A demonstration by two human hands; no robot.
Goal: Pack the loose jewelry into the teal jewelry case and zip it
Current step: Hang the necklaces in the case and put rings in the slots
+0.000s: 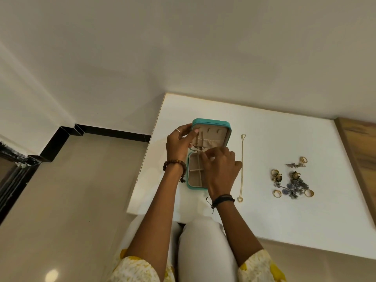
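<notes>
- While the teal jewelry case [210, 153] lies open on the white table [264, 139], its lid stands tilted up at the far side and the compartment tray sits toward me.
- My left hand [179, 144] curls round the lid's left edge, thumb pressed on the beige lining.
- My right hand [220, 169] hovers over the tray, fingertips [205, 154] pinching a thin chain [200, 142] that runs up to a lid hook.
- Gold necklace [242, 167] lies stretched straight just right of the case, touching nothing else that I can tell.
- Farther right, well apart: loose pile of earrings [291, 184], with gold rings [309, 193] around it.
- Beaded bracelet [175, 164] on my left wrist; dark bands [222, 199] on my right.
</notes>
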